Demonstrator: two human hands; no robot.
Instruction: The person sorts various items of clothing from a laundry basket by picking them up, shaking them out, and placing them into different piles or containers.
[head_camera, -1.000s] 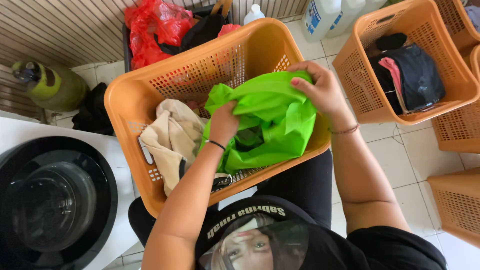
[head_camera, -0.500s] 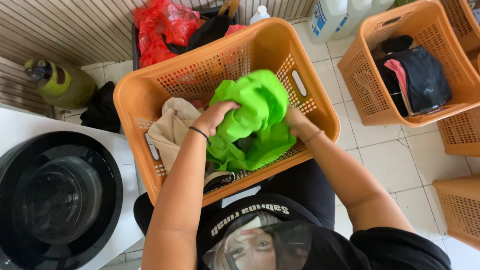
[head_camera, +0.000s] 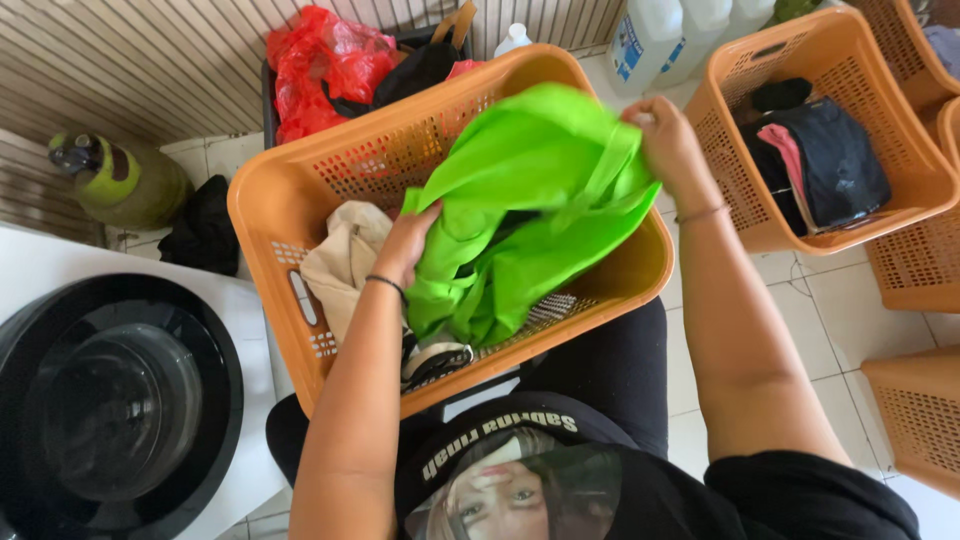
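Gripping the green bag (head_camera: 530, 210) over the orange basket (head_camera: 280, 200), the left hand (head_camera: 405, 245) pinches its lower fold while the right hand (head_camera: 670, 145) is closed on its top edge.

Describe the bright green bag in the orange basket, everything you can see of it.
The green bag is a vivid lime colour, of a thin, matte, fabric-like material, crumpled and folded. A flat strap of the same cloth runs along its upper right. It is lifted partly out of the orange basket, its lower folds inside. The left hand grips its lower left part; the right hand holds its top right corner. A beige cloth lies beside it.
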